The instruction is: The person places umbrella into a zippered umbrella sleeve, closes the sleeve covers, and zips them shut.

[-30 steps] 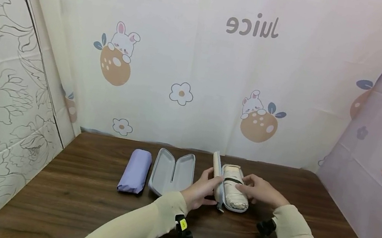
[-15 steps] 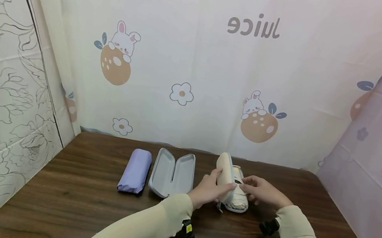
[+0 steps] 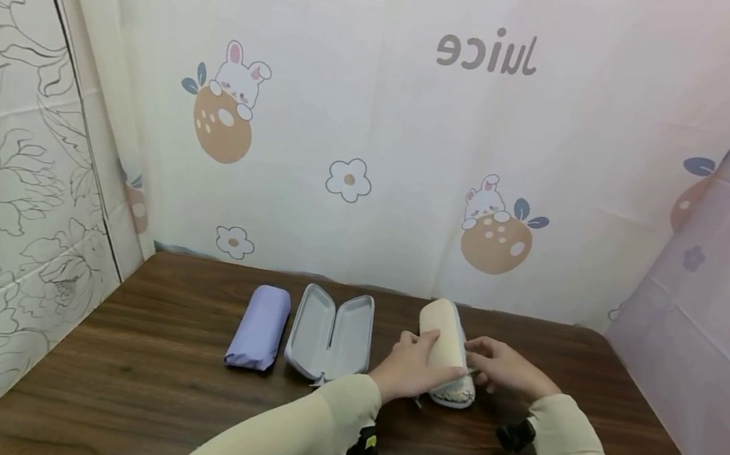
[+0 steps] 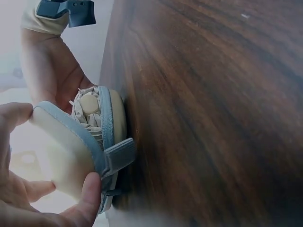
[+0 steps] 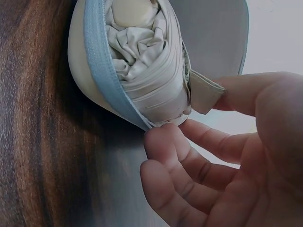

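A cream zip case (image 3: 438,332) with a light blue zip edge lies at the right of the table. Inside it is a folded cream umbrella (image 5: 151,80), its gathered end showing below the half-lowered lid. My left hand (image 3: 418,364) grips that lid, fingers over the top and thumb near the zip edge, by a grey zip tab (image 4: 119,156). On the case's right side, my right hand (image 3: 507,366) holds the umbrella's edge. Its thumb meets the strap tab (image 5: 205,91), and its curled fingers touch beside the case's rim.
Left of the cream case, a second case (image 3: 311,331) lies spread open with its grey inside up. A purple folded bundle (image 3: 260,327) lies farther left. The dark wooden table (image 3: 129,381) ends at a printed curtain (image 3: 301,88) behind.
The left hand has swung the lid from upright over to the right, so that it now covers most of the umbrella. The right hand has stayed by the case's right side.
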